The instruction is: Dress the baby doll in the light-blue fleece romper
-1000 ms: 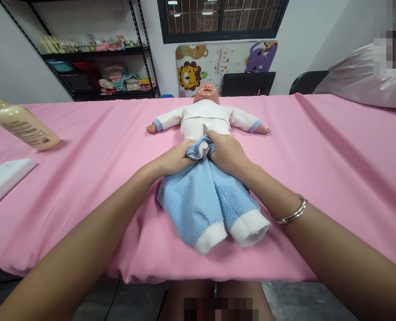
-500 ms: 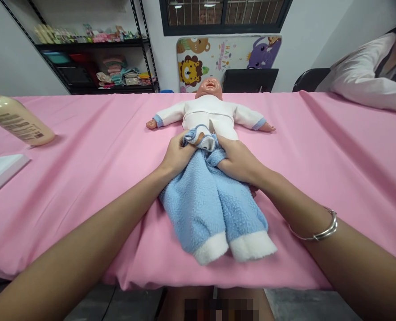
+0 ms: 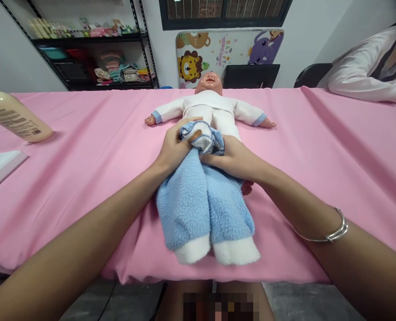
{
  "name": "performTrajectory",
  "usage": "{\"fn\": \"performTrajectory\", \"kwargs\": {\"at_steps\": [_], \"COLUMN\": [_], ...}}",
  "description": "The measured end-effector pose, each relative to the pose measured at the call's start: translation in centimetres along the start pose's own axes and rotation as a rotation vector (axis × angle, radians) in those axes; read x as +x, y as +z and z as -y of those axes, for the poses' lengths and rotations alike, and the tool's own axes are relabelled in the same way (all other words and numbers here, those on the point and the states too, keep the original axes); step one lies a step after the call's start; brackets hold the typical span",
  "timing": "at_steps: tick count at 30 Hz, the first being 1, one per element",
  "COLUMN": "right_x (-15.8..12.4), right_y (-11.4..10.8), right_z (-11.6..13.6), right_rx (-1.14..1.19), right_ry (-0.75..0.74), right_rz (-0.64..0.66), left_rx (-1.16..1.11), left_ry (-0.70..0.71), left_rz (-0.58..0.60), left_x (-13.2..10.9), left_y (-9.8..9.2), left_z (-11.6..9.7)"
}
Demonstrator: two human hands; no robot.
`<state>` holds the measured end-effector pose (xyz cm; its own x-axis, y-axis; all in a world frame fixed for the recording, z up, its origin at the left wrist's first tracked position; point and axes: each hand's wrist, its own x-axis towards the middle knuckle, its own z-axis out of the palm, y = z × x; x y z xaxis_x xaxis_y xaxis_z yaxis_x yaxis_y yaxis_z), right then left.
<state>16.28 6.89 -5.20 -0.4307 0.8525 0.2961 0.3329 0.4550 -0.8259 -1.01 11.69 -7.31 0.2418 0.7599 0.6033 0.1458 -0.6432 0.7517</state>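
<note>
Head view: Both hands were clamped on the trousers (image 3: pixel 187 200), a short gap apart. The left hand (image 3: pixel 173 147) gripped the gathered waistband at its left side, thumb in front and fingers behind. The right hand (image 3: pixel 236 156) gripped the right side, thumb across the front. The waistband was bunched between the hands, with part of the lining exposed. The trouser legs hung toward the near edge of the pink cloth (image 3: pixel 84 156), cuffs pointing at the wearer of the camera.

The doll (image 3: pixel 199 111) lay on its back beyond the trousers, arms spread, head at the far edge. Its top (image 3: pixel 209 99) was on, with both sleeves over the arms. One foot (image 3: pixel 247 187) projected beside the trousers, below the right wrist; the other was hidden.

Status, by judgement: the top was complete. Gathering of the waistband appeared well advanced. The visible foot lay outside the trouser legs, and the trousers were neither fitted to the doll nor laid aside; that handling was left unfinished. Whether any fabric enclosed the hidden leg could not be determined.
</note>
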Motion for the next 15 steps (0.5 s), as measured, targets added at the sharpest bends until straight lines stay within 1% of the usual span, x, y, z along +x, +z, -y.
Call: {"fn": "performTrajectory", "kwargs": {"at_steps": [3,7,9,13,15], "right_x": [0.2,0.3,0.3,0.3,0.4], "right_y": [-0.2,-0.5,-0.3,0.2,0.3], "right_z": [-0.2,-0.1,0.0,0.3,0.2], "right_rx": [0.058,0.160,0.249,0.536,0.635], "right_ry": [-0.024,-0.007,0.037,0.159,0.216], "right_rz": [-0.037,-0.118,-0.169,-0.280,-0.327], "left_rx": [0.131,0.154,0.145,0.137,0.132], "left_ry": [0.122,0.150,0.153,0.159,0.154], "left_rz": [-0.077,-0.152,-0.144,-0.087,-0.069], "left_x": [-0.2,-0.3,-0.2,0.1,0.1], "left_y": [-0.2,-0.3,-0.3,-0.4,-0.4], "left_z": [-0.3,-0.5,-0.6,-1.3,-1.6]}}
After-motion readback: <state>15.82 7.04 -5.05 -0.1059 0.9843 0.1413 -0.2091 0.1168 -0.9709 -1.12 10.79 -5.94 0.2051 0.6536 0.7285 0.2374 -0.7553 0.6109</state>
